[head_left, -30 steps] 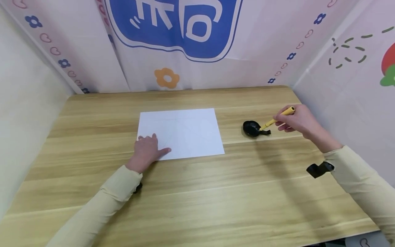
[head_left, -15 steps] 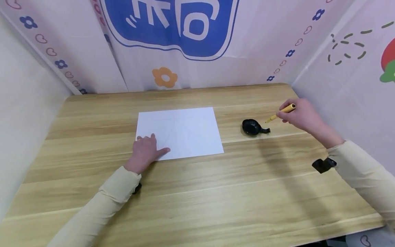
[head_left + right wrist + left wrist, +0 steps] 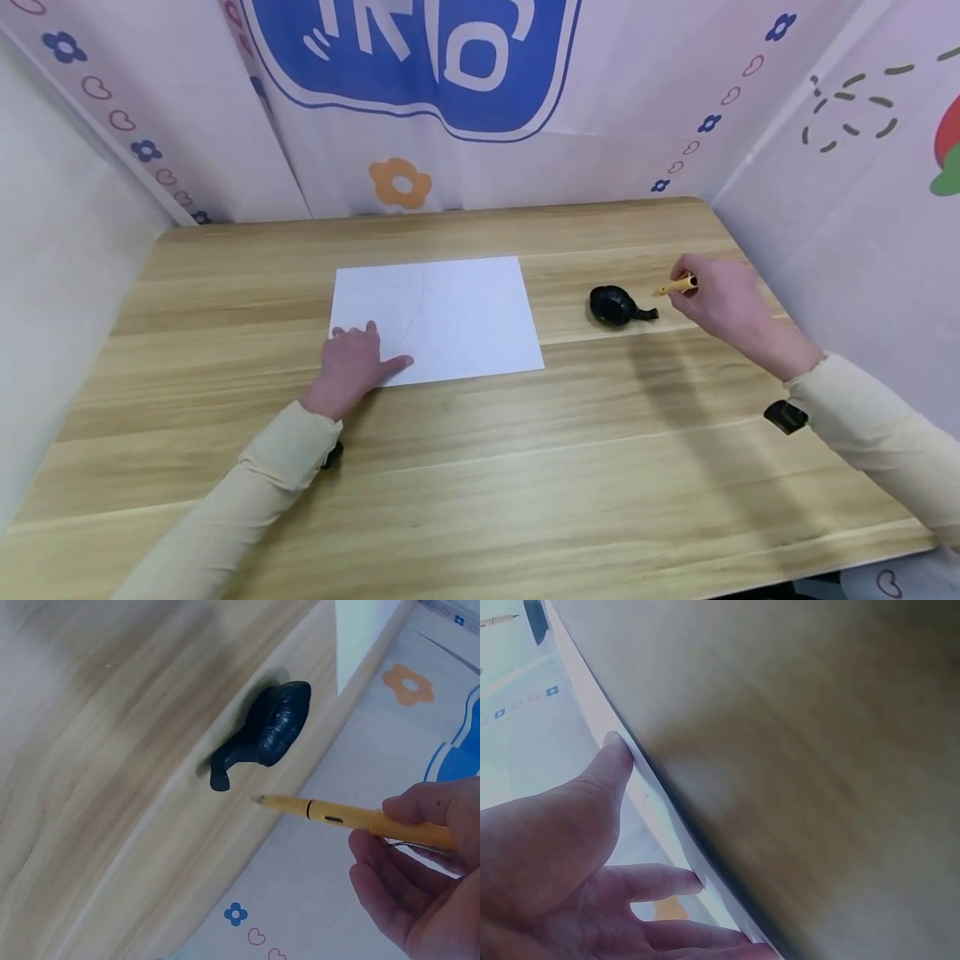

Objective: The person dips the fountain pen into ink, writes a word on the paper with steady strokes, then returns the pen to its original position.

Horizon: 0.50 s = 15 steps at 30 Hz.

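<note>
My left hand (image 3: 349,367) lies with spread fingers on the lower left part of a white sheet of paper (image 3: 472,321). Thin faint lines cross the sheet. In the left wrist view its thumb and fingertips (image 3: 686,882) press against the paper. On the right, my right hand (image 3: 726,307) pinches a yellow pen (image 3: 352,816) between thumb and fingers, its tip pointing left. Just left of that tip sits a glossy black, rounded object with a short curved stem (image 3: 612,307). The tip stands apart from the stem in the right wrist view (image 3: 283,724).
The wooden table (image 3: 465,483) extends around the paper and the black object. A printed white backdrop (image 3: 600,167) rises behind it, and a second printed panel (image 3: 847,217) borders the right side. A plain pale wall (image 3: 67,250) stands at the left.
The pen's tip has moved away from the black object's stem, to the right. My right hand has turned and now sits slightly lower than half a second ago. The left hand stays on the paper.
</note>
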Available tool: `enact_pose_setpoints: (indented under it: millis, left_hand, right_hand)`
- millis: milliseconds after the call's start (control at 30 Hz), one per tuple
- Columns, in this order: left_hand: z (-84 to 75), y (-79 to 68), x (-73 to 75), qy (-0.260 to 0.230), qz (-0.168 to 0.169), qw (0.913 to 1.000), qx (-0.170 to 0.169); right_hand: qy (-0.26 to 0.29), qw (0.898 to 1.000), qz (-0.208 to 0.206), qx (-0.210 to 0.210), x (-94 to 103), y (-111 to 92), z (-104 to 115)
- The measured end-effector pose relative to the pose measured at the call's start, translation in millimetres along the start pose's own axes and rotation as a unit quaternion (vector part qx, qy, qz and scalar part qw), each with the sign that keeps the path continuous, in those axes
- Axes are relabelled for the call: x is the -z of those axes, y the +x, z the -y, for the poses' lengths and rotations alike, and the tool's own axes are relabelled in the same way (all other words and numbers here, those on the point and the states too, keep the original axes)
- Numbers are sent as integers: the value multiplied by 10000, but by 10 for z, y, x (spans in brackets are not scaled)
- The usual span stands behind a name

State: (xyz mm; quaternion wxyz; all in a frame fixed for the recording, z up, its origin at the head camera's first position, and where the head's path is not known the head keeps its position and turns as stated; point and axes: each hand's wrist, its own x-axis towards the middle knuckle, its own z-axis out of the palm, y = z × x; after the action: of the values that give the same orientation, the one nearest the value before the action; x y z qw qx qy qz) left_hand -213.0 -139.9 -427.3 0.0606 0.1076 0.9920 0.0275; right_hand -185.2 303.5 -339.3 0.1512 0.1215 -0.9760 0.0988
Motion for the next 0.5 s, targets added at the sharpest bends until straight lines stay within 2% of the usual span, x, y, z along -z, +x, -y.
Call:
enact_pose_setpoints:
  millis: [133,333,433,500]
  left_hand:
    - [-1,3,1,45,-19,10000,-11]
    - [-1,6,3,67,13,10000,12]
    - [-1,8,6,72,52,10000,13]
    - [-1,8,7,65,78,9999,18]
  right_hand:
    - [-454,9952,-309,815,-92,-46,1]
    - [-1214,9705,-672,1974,-248,-99,-46]
    - [-1243,9658,-746,2151,-299,-120,-63]
    - [-1125,9680,-791,2099,-324,-133,-68]
